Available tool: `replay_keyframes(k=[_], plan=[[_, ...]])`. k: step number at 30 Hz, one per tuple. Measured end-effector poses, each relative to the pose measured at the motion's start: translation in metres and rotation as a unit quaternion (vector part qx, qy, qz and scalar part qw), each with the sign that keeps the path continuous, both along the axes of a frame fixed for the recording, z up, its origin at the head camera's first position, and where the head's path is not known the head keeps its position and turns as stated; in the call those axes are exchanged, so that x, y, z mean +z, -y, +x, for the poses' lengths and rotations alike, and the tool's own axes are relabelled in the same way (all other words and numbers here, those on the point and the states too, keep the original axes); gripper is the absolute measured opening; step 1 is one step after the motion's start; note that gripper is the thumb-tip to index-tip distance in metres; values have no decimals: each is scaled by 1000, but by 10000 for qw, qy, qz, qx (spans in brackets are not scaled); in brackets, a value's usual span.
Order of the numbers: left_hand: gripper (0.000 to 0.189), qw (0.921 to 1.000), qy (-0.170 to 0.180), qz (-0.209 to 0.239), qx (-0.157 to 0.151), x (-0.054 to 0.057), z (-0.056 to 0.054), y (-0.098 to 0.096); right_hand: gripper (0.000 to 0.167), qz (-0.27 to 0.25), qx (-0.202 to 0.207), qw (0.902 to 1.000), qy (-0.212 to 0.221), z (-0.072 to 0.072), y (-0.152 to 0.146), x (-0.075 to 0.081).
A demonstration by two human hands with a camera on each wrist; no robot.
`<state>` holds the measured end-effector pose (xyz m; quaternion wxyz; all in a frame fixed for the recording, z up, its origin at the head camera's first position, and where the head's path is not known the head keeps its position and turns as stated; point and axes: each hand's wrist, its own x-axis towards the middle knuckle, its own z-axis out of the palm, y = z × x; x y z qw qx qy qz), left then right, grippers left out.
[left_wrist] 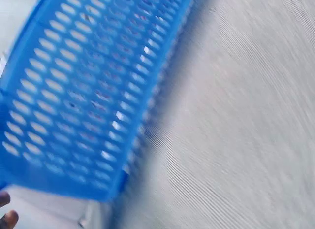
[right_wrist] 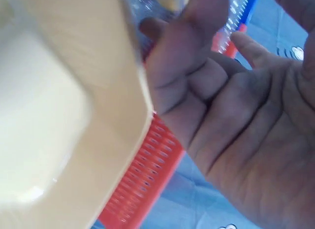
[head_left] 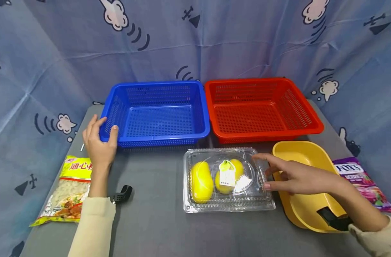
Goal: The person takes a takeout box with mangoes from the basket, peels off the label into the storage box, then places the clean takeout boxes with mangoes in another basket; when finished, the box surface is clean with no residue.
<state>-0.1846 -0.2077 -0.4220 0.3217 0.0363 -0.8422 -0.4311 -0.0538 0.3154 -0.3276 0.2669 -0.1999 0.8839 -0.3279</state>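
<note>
My left hand [head_left: 101,146] is at the left front corner of an open blue plastic basket [head_left: 160,137]; the fingers reach along its rim with the thumb spread apart. In the left wrist view the basket's slotted side [left_wrist: 93,91] shows, with fingertips at the lower left edge. A clear plastic clamshell box [head_left: 195,208] holds yellow mango-like fruits [head_left: 202,182] and bears a white label. My right hand [head_left: 291,176] is at the box's right end, its index finger and thumb apart and overlapping the edge, the other fingers bent.
A red basket [head_left: 266,135] stands beside the blue one. The yellow tub [head_left: 311,203] lies under my right forearm, with a purple FOX'S bag [head_left: 359,182] to its right. At left lie a pasta bag [head_left: 70,191] and my wrist camera's black piece [head_left: 126,192].
</note>
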Motion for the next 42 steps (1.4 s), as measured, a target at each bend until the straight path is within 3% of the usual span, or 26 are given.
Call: replay_keyframes(k=[5, 11, 17, 23, 28, 31, 34, 39, 42], plan=[[45, 9972, -468, -293, -498, 25, 6, -19, 81, 426, -109, 9946, -936, -5, 1, 10], [37, 9829, -1234, -452, -1293, 45, 15, -59, 71, 429, -494, 9820, -1773, -18, 17, 13], [34, 9670, -1347, -498, -2105, 44, 23, -97, 60, 190, -385, 9773, -2073, -31, 40, 3], [29, 9309, -1199, -663, -3387, 40, 31, -123, 47, -54, -149, 9771, -2120, -41, 58, -10], [23, 9173, -1182, -787, -3721, 33, 36, -135, 43, -184, -23, 9773, -2109, -47, 68, -15], [22, 9078, -1027, -861, -3975, 28, 39, -140, 40, -234, -7, 9776, -2093, -49, 72, -17], [25, 8943, -645, -1027, -4307, 24, 41, -144, 38, -247, -7, 9772, -2109, -50, 74, -20], [39, 8629, 552, -1426, -4818, 16, 46, -154, 32, -249, -54, 9757, -2178, -51, 78, -23], [46, 8434, 1148, -1412, -5055, 8, 47, -158, 29, -252, -96, 9758, -2170, -53, 80, -26]])
